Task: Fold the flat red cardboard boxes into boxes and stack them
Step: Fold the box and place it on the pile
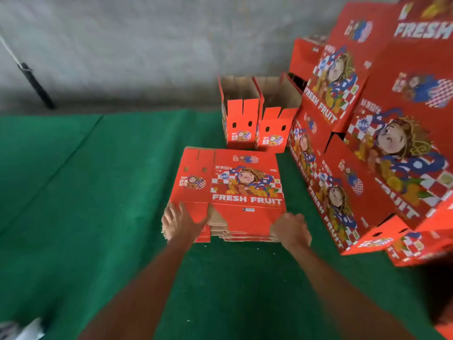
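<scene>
A pile of flat red "FRESH FRUIT" cardboard boxes point(235, 182) lies on the green mat in the middle of the head view. My left hand point(180, 220) rests with spread fingers on the pile's near left corner. My right hand point(291, 229) curls over the near right edge of the top flat box. Two folded boxes point(257, 119) stand open-topped just behind the pile. A tall stack of folded red boxes point(382, 143) rises at the right.
The green mat point(85, 192) covers the floor to the left and in front. A grey concrete wall point(122, 45) runs behind. A dark-handled pole point(34, 84) leans against the wall at far left. A white object point(22, 330) shows at bottom left.
</scene>
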Demonstrator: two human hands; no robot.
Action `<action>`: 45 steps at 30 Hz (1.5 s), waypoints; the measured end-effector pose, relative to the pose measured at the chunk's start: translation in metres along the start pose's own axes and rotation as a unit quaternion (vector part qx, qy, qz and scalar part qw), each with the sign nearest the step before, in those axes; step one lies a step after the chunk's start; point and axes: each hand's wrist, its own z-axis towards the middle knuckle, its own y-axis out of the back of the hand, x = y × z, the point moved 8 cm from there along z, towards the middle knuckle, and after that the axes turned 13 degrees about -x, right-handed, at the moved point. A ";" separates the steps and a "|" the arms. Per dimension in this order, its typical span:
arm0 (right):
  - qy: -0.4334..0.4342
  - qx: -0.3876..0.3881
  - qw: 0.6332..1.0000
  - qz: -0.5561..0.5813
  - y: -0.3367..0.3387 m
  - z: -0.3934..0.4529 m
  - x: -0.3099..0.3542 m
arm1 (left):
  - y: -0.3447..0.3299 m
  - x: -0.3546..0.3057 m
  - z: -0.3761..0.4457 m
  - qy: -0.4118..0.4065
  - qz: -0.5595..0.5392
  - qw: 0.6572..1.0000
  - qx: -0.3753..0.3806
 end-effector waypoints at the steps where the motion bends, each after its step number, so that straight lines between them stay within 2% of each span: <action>1: 0.003 0.011 1.000 -0.025 -0.008 0.002 0.003 | -0.003 0.001 0.002 -0.006 0.016 1.000 -0.002; 5: -0.015 0.040 0.998 -0.039 -0.026 0.001 -0.003 | -0.019 -0.002 0.003 -0.015 0.050 0.998 0.037; 7: -0.038 0.036 0.999 -0.010 -0.030 0.000 -0.012 | -0.027 -0.009 0.002 -0.032 0.067 0.995 0.061; 11: -0.072 0.040 0.995 0.049 -0.034 -0.003 -0.022 | -0.028 -0.024 0.002 -0.098 0.138 0.984 0.055; 13: -0.082 0.029 0.991 0.099 -0.030 -0.005 -0.023 | -0.023 -0.032 0.002 -0.112 0.117 0.985 0.066; 16: -0.091 0.007 0.977 0.192 -0.014 -0.015 -0.022 | -0.005 -0.043 -0.004 -0.118 0.025 0.991 0.063; 19: -0.074 -0.021 0.951 0.300 0.011 -0.031 -0.015 | 0.028 -0.047 -0.017 -0.095 -0.106 0.990 0.018; 23: -0.018 -0.094 0.904 0.417 0.076 -0.053 0.000 | 0.094 -0.050 -0.034 -0.065 -0.165 0.983 -0.058; 25: 0.033 -0.148 0.899 0.411 0.117 -0.065 0.002 | 0.135 -0.042 -0.044 -0.046 -0.196 0.973 -0.115; 28: 0.119 -0.188 0.893 0.391 0.177 -0.081 0.012 | 0.193 -0.027 -0.071 -0.020 -0.296 0.935 -0.192; 32: 0.114 -0.140 0.890 0.418 0.234 -0.105 0.022 | 0.255 -0.003 -0.111 0.005 -0.385 0.877 -0.287; 34: 0.135 -0.120 0.904 0.387 0.262 -0.112 0.023 | 0.276 0.005 -0.125 0.008 -0.400 0.861 -0.316; 38: 0.161 -0.106 0.937 0.291 0.308 -0.119 0.011 | 0.281 0.013 -0.141 0.028 -0.403 0.866 -0.295; 40: 0.174 -0.072 0.955 0.227 0.303 -0.132 0.002 | 0.265 0.024 -0.151 0.053 -0.394 0.876 -0.272; 45: 0.124 0.018 0.968 0.217 0.269 -0.153 -0.037 | 0.211 0.042 -0.167 0.106 -0.408 0.880 -0.219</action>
